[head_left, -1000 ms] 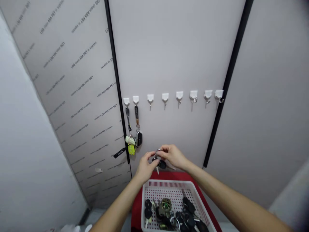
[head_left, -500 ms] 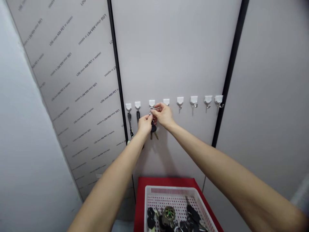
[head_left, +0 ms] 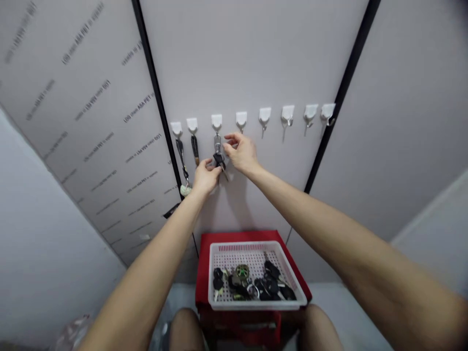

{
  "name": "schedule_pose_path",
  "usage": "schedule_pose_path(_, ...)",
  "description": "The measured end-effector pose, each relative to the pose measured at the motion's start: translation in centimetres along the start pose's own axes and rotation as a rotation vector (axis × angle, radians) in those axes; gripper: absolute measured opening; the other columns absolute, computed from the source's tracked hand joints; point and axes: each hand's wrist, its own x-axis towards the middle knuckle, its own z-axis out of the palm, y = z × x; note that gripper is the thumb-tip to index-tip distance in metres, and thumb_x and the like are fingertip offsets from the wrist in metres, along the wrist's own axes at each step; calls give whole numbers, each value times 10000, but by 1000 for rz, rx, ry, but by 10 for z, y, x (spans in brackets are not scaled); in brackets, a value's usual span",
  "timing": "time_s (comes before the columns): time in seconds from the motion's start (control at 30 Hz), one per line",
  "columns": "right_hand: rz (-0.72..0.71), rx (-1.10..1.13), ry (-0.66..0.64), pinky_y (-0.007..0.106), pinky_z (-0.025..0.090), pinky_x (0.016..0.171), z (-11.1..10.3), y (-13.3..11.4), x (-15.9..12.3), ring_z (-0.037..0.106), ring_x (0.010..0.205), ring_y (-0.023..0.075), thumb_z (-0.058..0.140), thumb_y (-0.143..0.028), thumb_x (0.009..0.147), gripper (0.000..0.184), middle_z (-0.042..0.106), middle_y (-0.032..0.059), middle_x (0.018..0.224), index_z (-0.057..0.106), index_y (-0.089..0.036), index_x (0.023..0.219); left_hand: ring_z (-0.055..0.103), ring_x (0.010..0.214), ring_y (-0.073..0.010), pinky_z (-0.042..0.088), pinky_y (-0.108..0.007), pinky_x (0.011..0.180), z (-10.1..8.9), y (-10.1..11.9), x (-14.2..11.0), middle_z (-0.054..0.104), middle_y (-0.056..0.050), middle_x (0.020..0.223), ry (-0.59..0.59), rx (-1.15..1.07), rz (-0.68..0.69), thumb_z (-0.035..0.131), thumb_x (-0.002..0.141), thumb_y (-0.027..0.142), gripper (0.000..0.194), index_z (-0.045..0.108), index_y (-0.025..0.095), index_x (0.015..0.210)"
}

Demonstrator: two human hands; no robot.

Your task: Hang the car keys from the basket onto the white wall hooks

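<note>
Below the third hook (head_left: 217,121), keys (head_left: 219,159) hang beside the right hand (head_left: 243,153), grip spread, and left hand (head_left: 205,178), grip unclear

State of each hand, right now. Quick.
Left hand: at the hanging keys; whether it grips them cannot be told.
Right hand: open beside the same keys, holding nothing visible.

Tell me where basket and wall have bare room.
Bare: basket mesh between green-centred medallion and back rim; wall panel between four rightmost hooks and right forearm. Crowded: basket front, with keys; around the key set between left hand and right hand.
</note>
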Motion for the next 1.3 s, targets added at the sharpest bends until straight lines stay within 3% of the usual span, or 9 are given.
schedule_pose_path(0.13,-24,-2,-210,219,359,604,-7,21,-59,467,590,69,430,-201,632,205,529,-4,692,509,-134,808,475,643,-91,364,-231,632,-6,-35,-44,513,-43,827,-60,53,50,496,570,167,357,456,143,924)
schedule_pose_path(0.3,92,-39,-710,196,349,569,-13,66,-162,474,593,81,428,-166,622,183,560,6,668,538,-146,767,476,665,-135,340,-270,690,-7,-93,-116,543,-31,746,-353,257,-40,502,549,147,206,544,170,749)
schedule_pose_path(0.43,189,-223,-1042,206,336,547,-19,90,-220,484,611,117,505,-200,551,236,576,30,697,562,-161,776,465,776,-195,305,-312,747,-6,-131,-155,545,-44,778,-570,441,-76,518,512,113,246,556,200,740)
schedule_pose_path(0.57,136,-367,-1034,236,321,621,-19,94,-242,483,714,162,507,-210,551,258,579,56,739,563,-163,798,447,832,-221,277,-328,781,-3,-143,-169,547,-50,809,-677,433,-89,514,492,82,299,560,221,753)
schedule_pose_path(0.73,157,-403,-1046,242,317,622,-17,94,-242,481,744,175,489,-221,573,286,578,59,755,543,-181,851,449,821,-222,277,-310,778,-4,-138,-167,559,-45,805,-733,324,-152,536,457,107,304,572,229,734)
schedule_pose_path(0.97,138,-387,-1079,246,327,585,-8,90,-241,475,718,181,524,-206,500,261,542,77,782,523,-147,755,490,700,-198,311,-281,687,-2,-139,-167,560,-24,658,-701,439,-202,487,450,50,466,507,205,890)
schedule_pose_path(1.07,257,-231,-1035,218,326,526,-7,92,-239,471,614,131,512,-149,493,204,527,23,661,479,-149,694,488,645,-169,323,-255,641,-1,-142,-166,552,-8,632,-723,461,-148,470,448,34,431,525,199,842)
schedule_pose_path(1.13,420,-64,-941,204,327,484,-9,94,-233,457,524,94,492,-155,527,144,487,-20,569,432,-156,658,479,598,-145,330,-239,608,-1,-143,-165,541,6,602,-757,428,-136,465,461,44,358,546,196,775)
schedule_pose_path(1.3,810,456,-670,192,361,422,-17,88,-209,437,389,51,493,-234,574,191,424,-80,476,324,-174,639,457,541,-106,348,-213,536,2,-142,-158,520,7,592,-715,212,-311,484,521,133,216,563,169,718)
